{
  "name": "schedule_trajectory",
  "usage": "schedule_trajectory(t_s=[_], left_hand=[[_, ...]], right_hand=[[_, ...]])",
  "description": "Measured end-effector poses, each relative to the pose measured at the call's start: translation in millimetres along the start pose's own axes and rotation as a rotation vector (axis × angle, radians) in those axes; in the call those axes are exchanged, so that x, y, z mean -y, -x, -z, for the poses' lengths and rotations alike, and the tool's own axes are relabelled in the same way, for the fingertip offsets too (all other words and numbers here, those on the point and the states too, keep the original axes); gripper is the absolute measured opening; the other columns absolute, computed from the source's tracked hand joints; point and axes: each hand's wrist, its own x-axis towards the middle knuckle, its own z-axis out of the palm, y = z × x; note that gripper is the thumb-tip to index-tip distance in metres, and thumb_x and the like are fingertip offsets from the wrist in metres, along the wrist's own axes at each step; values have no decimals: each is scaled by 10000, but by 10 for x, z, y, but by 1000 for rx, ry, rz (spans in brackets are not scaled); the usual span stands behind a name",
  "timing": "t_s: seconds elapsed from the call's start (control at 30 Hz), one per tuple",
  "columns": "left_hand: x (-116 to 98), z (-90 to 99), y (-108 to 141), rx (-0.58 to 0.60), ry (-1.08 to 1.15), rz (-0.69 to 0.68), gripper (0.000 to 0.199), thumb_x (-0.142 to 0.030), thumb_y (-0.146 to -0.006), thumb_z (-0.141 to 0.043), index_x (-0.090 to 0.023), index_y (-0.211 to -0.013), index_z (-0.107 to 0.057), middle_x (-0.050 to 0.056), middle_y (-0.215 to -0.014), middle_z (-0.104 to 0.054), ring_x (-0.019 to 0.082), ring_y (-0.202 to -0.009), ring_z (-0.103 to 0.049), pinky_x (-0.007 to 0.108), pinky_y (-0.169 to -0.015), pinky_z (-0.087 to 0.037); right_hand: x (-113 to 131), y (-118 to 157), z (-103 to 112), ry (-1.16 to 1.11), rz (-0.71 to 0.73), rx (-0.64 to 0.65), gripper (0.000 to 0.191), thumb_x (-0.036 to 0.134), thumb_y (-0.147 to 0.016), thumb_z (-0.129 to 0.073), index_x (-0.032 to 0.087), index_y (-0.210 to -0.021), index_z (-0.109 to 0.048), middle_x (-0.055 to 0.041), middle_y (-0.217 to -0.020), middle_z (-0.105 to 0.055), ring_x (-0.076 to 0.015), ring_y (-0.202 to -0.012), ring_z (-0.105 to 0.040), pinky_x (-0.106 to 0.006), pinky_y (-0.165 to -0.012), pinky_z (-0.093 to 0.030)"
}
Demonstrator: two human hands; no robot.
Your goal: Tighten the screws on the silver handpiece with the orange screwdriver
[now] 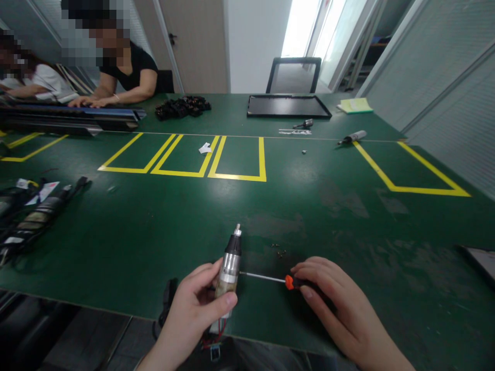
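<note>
My left hand point(197, 304) is closed around an electric screwdriver point(231, 268) near the table's front edge. Its metal and black nose points away from me, and red wires with a small circuit board point(215, 352) hang from its rear end. A hand screwdriver point(266, 277) with an orange and black handle is gripped in my right hand point(332, 299). Its thin shaft points left, the tip at or very close to the electric screwdriver's metal collar; whether it sits in a screw I cannot tell. Beyond the shaft, several small screws point(280, 252) lie loose on the table.
On the green table point(185, 206), yellow tape marks several outlines. Several corded electric screwdrivers point(34, 221) lie at left. Farther back are a pile of black parts point(183, 106), a black framed panel point(288, 106), and another grey tool point(352, 137). Two people sit at the far left.
</note>
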Motion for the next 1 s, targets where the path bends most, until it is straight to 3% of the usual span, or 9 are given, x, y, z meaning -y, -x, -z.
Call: schedule_trajectory(t_s=[0.3, 0.5, 0.6, 0.77, 1.0], left_hand=[[21, 1, 11, -10, -10, -9, 378, -374, -681, -890, -274, -1042, -840, 8, -814, -582, 163, -731, -570, 218, -611, -467], [16, 6, 8, -10, -6, -8, 402, -385, -669, -893, -260, -1047, -840, 13, -814, -580, 169, -722, -573, 227, -597, -467], [15, 0, 1, -18, -7, -11, 403, -381, -658, -898, -263, -1040, -843, 16, -814, -590, 170, -715, -580, 235, -606, -475], [1, -9, 1, -13, -11, -5, 395, -381, -666, -894, -273, -1042, -842, 12, -803, -584, 164, -705, -572, 232, -605, -471], [-9, 8, -4, 19, -34, -24, 385, -392, -683, -886, -267, -1044, -840, 6, -790, -560, 161, -704, -551, 223, -594, -454]], right_hand=[[-33, 20, -48, 16, -21, -7, 146, 190, -942, -614, 245, -1066, -665, -56, -929, -767, -205, -851, -741, -310, -736, -620], [-26, -28, -37, 13, 53, -30, 174, 140, -913, -636, 263, -1035, -649, -36, -903, -770, -214, -866, -731, -341, -790, -609], [-32, -27, -55, 0, 59, -33, 184, 117, -913, -629, 259, -1029, -646, -37, -932, -769, -207, -892, -734, -345, -834, -606], [-22, 4, -86, -57, -13, 5, 197, 116, -935, -600, 252, -1064, -661, -41, -972, -781, -174, -855, -761, -255, -735, -621], [2, 12, -65, -64, -36, -4, 237, 148, -911, -655, 270, -1106, -714, -55, -1061, -787, -197, -949, -768, -279, -807, -638]])
